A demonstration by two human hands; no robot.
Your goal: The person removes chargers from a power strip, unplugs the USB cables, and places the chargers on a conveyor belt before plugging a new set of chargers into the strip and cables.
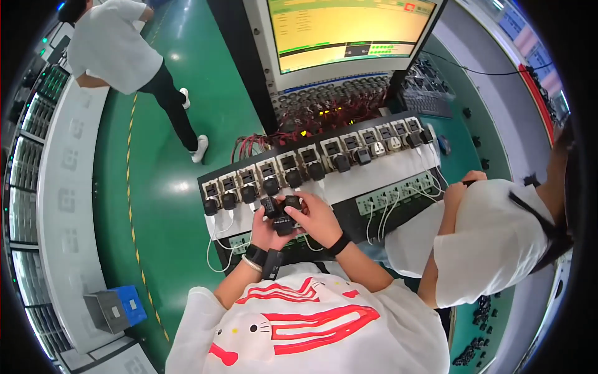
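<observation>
Just in front of my body, both hands are together around a small cluster of black power adapters (283, 224). My left hand (265, 234) is closed round them from below and the left side. From the right, my right hand (321, 219) grips one of the adapters (293, 202) between thumb and fingers. Right behind my hands runs a long row of sockets (266, 168) on a bench. Black adapters (271, 186) are plugged into many of them, and white cables (213, 243) hang from some. My fingers partly hide the held adapters.
Above the bench stands a lit monitor (352, 34), with red wiring (311, 118) beneath it. A green port board (398, 194) lies on the bench front. Close on my right sits a co-worker (492, 243); another person (118, 47) stands far left. Bins (115, 308) rest on the floor.
</observation>
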